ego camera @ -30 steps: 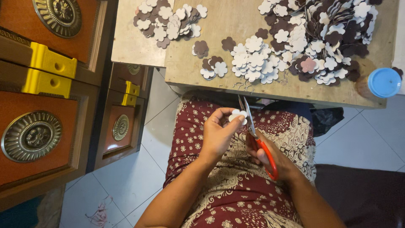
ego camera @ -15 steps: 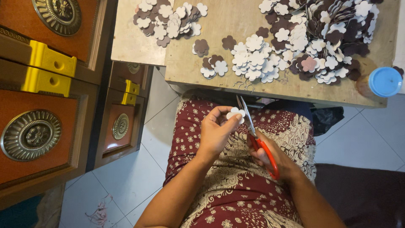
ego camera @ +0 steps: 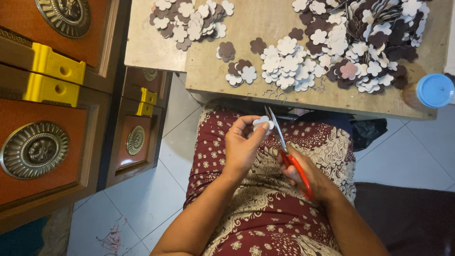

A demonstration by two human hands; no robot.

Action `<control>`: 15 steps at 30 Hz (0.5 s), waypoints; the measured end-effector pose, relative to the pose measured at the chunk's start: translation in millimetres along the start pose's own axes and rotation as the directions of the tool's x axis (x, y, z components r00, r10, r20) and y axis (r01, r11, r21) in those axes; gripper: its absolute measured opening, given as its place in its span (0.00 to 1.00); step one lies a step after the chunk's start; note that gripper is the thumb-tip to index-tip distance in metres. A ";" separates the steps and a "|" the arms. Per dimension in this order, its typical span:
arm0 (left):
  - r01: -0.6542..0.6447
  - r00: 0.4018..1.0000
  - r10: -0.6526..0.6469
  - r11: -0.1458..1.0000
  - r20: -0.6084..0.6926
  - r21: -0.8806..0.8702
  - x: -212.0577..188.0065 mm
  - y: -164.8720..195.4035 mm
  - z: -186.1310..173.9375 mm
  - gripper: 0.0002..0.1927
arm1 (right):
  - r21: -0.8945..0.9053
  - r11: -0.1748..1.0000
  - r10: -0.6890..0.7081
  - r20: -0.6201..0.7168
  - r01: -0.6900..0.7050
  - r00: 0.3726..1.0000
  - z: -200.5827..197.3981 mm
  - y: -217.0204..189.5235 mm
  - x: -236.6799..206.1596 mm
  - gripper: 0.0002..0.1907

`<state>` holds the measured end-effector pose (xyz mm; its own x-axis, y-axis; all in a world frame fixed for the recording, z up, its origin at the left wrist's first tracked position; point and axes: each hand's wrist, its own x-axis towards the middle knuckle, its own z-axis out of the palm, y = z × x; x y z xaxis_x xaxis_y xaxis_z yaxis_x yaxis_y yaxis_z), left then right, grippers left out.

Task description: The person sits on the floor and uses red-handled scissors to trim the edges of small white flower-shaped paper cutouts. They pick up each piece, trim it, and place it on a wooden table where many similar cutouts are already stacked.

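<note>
My left hand (ego camera: pixel 242 144) pinches a small white flower-shaped cutout (ego camera: pixel 262 124) above my lap. My right hand (ego camera: pixel 303 171) grips red-handled scissors (ego camera: pixel 286 151), whose slightly parted blades point up and meet the cutout's right edge. Both hands hover over my patterned maroon skirt (ego camera: pixel 265 208), just in front of the wooden table's edge (ego camera: pixel 303 97). On the table lie heaps of white and brown flower cutouts (ego camera: pixel 294 61).
A second heap of cutouts (ego camera: pixel 189 21) lies on the table's left part. A jar with a blue lid (ego camera: pixel 433 91) stands at the table's right edge. Orange wooden panels with metal medallions and yellow clamps (ego camera: pixel 52 80) stand to my left. White floor tiles (ego camera: pixel 147 208) lie below.
My left hand has turned the white cutout a little against the scissor blades. Both hands stay in the same place over my lap.
</note>
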<state>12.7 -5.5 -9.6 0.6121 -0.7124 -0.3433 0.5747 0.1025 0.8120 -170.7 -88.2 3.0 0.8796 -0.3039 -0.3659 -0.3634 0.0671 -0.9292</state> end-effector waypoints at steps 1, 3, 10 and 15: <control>-0.007 1.000 0.007 1.000 0.012 0.003 -1.1 -1.0 1.0 0.10 | 0.020 1.000 0.011 0.005 -0.011 1.000 0.7 -2.1 -0.1 0.47; -0.022 0.999 0.022 1.000 0.037 0.010 -3.3 -3.5 2.4 0.10 | 0.060 0.998 0.031 0.015 -0.032 0.999 1.3 -6.9 1.2 0.49; -0.036 0.997 0.035 0.999 0.065 0.016 -5.6 -5.8 1.9 0.09 | 0.098 0.995 -0.023 0.019 0.021 1.000 2.5 -18.8 0.6 0.49; -0.013 0.998 0.012 1.000 0.062 0.017 -6.3 0.4 1.9 0.10 | 0.058 0.997 -0.050 0.001 0.050 0.999 2.3 -17.1 -1.2 0.48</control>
<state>8.0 -2.3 -6.3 0.5838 -0.7531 -0.3034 0.5574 0.0999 0.8242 -164.9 -86.8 19.2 0.8971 -0.3060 -0.3186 -0.3001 0.1069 -0.9479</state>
